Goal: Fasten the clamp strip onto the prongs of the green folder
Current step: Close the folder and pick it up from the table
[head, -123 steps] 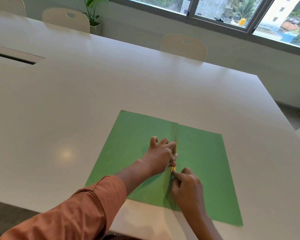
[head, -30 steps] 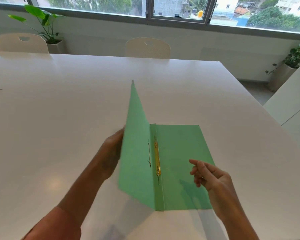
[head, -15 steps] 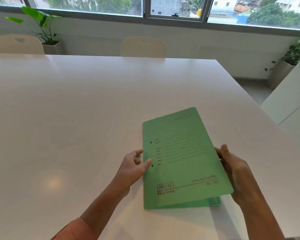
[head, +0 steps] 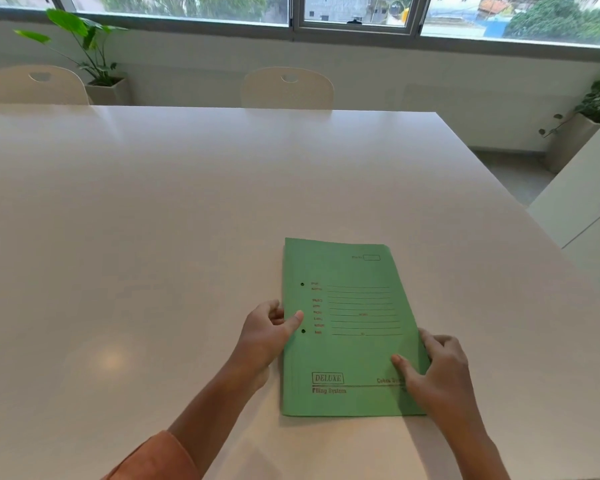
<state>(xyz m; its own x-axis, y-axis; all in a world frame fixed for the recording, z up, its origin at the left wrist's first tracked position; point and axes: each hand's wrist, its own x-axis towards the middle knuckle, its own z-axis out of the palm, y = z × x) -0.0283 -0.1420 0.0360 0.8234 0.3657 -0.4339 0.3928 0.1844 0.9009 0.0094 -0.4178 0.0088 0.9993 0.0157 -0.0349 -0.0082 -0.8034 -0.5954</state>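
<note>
The green folder lies closed and flat on the white table, in the lower centre-right of the frame, its printed cover up and its spine edge to the left. The left hand pinches that spine edge about midway down, thumb on top of the cover between two small dark holes, fingers curled at the edge. The right hand holds the opposite long edge lower down, thumb pressed flat on the cover near the printed lettering, fingers wrapped at the edge. Clamp strip and prongs are hidden inside the shut cover.

The folder's near edge sits close to the table's front edge at the bottom of the frame. Bare tabletop spreads wide to the left and towards the top, with a narrower band to the right before the table's edge. Two chairs stand at the far side.
</note>
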